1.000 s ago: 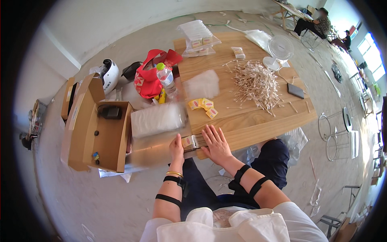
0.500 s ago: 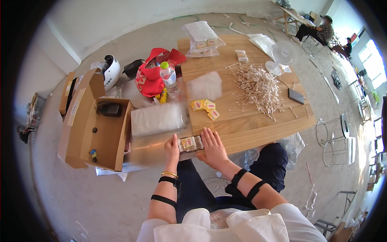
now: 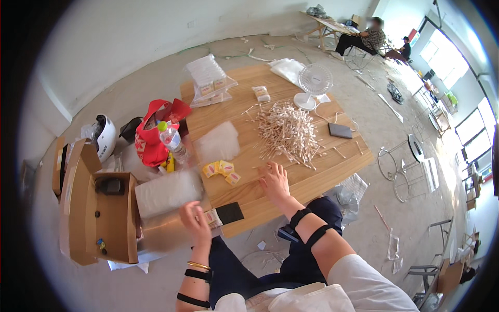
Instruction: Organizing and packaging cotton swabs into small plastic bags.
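Note:
My left hand point(image 3: 195, 222) is at the table's near left edge, fingers bent and smeared by motion; whether they grip anything does not show. Right beside it lies a small bundle of cotton swabs with a yellow-and-white card point(image 3: 212, 218), partly hidden by the hand. A flat black rectangular piece point(image 3: 230, 212) adjoins the bundle. My right hand point(image 3: 274, 182) is over the wooden tabletop point(image 3: 312, 174), open with fingers apart and holding nothing. It is just short of a big heap of loose cotton swabs point(image 3: 289, 132). Several yellow cards point(image 3: 221, 170) lie to its left.
Clear plastic bags point(image 3: 169, 192) are stacked at left, beside an open cardboard box point(image 3: 112, 223). A bottle point(image 3: 172, 141) stands near a red bag point(image 3: 150, 135). Behind the heap are a white fan point(image 3: 314, 80), a dark power bank point(image 3: 340, 130) and filled packs point(image 3: 208, 78). People sit far off.
The whole view has swung, so the table appears lower and further left. My right hand has left the swab bundle and moved toward the heap. More of the black piece is uncovered.

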Demonstrator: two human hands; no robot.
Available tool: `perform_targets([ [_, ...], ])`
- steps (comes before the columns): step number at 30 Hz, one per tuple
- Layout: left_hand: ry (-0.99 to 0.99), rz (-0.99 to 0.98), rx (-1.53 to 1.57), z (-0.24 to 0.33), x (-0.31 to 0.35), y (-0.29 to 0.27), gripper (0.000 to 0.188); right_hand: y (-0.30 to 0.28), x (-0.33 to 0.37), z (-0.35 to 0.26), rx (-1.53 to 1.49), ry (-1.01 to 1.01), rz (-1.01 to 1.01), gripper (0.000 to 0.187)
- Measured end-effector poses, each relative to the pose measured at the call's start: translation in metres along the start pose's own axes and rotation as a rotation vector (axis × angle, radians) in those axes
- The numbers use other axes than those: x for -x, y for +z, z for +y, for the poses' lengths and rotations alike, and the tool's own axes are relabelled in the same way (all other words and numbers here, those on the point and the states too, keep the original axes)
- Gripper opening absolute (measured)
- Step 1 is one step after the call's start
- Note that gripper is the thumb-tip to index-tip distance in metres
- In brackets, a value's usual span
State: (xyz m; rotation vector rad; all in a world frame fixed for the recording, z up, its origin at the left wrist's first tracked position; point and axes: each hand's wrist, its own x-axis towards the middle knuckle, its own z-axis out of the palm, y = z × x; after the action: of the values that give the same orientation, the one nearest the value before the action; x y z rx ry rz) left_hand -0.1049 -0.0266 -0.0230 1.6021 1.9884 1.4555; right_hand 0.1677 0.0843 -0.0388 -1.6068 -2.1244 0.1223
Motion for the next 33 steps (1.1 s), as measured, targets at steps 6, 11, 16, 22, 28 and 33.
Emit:
perform_targets([
  [6,0.277,-0.396,0.010,0.065,0.013,0.078,0.052,0.009,-0.013,0.016,-0.236,0.055,-0.027,0.015],
  [11,0.432,-0.577,-0.346,0.060,0.019,0.130,0.080,-0.012,-0.021,0.014,-0.217,-0.022,-0.054,0.023],
  [16,0.438,-0.682,-0.468,0.060,0.018,0.137,0.083,-0.021,-0.066,0.046,0.406,-0.328,-0.109,0.043],
  [22,0.507,-0.683,-0.398,0.058,0.033,0.126,0.081,0.002,-0.116,0.065,0.603,-0.408,-0.136,0.033],
  [28,0.483,-0.677,-0.346,0.055,0.033,0.120,0.072,0.009,-0.109,0.044,0.367,-0.486,-0.256,0.019],
  [33,0.492,-0.663,-0.291,0.057,0.036,0.116,0.066,0.009,-0.064,0.022,-0.036,-0.472,-0.211,0.011],
])
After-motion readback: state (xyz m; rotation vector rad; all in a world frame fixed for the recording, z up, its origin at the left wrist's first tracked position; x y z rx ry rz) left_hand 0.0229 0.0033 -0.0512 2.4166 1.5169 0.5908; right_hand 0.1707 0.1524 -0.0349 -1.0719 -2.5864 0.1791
